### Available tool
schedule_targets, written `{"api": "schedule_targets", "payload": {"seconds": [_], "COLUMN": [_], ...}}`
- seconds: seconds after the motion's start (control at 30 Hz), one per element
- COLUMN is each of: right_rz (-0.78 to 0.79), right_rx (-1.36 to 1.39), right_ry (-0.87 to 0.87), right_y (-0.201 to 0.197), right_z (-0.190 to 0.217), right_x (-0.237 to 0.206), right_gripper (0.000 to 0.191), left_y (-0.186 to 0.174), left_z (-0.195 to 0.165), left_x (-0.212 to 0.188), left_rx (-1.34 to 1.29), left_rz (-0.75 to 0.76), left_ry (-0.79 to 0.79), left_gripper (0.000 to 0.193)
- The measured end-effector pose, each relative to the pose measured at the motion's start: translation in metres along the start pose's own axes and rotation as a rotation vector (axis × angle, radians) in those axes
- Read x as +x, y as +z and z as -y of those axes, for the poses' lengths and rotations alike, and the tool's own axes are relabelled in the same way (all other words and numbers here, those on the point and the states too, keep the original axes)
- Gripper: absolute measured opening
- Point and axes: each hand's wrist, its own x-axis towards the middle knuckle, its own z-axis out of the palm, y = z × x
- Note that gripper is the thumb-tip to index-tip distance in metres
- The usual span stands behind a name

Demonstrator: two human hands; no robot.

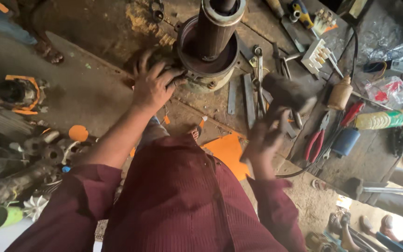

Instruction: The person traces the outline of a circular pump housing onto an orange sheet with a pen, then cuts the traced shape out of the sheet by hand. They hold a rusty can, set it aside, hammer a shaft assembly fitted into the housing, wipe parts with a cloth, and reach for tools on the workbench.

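Workshop table [117, 28], seen from above the person; the left hand [152, 84] lies spread on the rim of the round motor housing [206, 70], fingers open and pressing rather than gripping, steadying it where it stands upright on the table with a dark cylindrical core [215, 25] rising from its middle; the right hand [263, 140], blurred by motion, is closed round the handle of a mallet [289, 93] raised just right of the housing; a sound blow would probably land square on the rim, well clear of the steadying fingers; flat metal strips [249, 100], red-handled pliers [316, 140], a white terminal block [317, 56] and a small brown bottle [340, 93] crowd the swing side.
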Motion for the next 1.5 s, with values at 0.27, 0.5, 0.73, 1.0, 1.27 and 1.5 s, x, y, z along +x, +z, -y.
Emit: {"api": "schedule_targets", "payload": {"seconds": [0.27, 0.5, 0.73, 1.0, 1.27, 1.5], "right_rz": [0.283, 0.342, 0.344, 0.471, 0.479, 0.382], "right_rx": [-0.333, -0.361, -0.481, -0.6, -0.717, -0.618], "right_ry": [0.071, -0.284, -0.7, -0.433, -0.562, -0.102], "right_y": [-0.007, 0.0, 0.018, 0.037, 0.033, 0.0], "right_z": [0.035, 0.063, 0.074, 0.094, 0.065, 0.056], "right_x": [0.022, 0.0, 0.011, 0.009, 0.026, -0.015], "right_gripper": [0.056, 0.056, 0.037, 0.04, 0.052, 0.05], "left_y": [-0.026, -0.015, 0.006, 0.006, 0.005, -0.001], "left_z": [-0.009, 0.014, 0.035, 0.035, 0.035, -0.032], "left_x": [0.009, 0.072, 0.089, 0.093, 0.086, 0.035], "left_rx": [-0.033, -0.156, -0.283, -0.276, -0.285, -0.038], "left_rz": [0.045, -0.012, 0.22, 0.243, 0.256, -0.106], "left_ry": [-0.044, -0.301, -0.519, -0.476, -0.457, -0.574], "left_gripper": [0.02, 0.05, 0.034, 0.023, 0.027, 0.054]}}
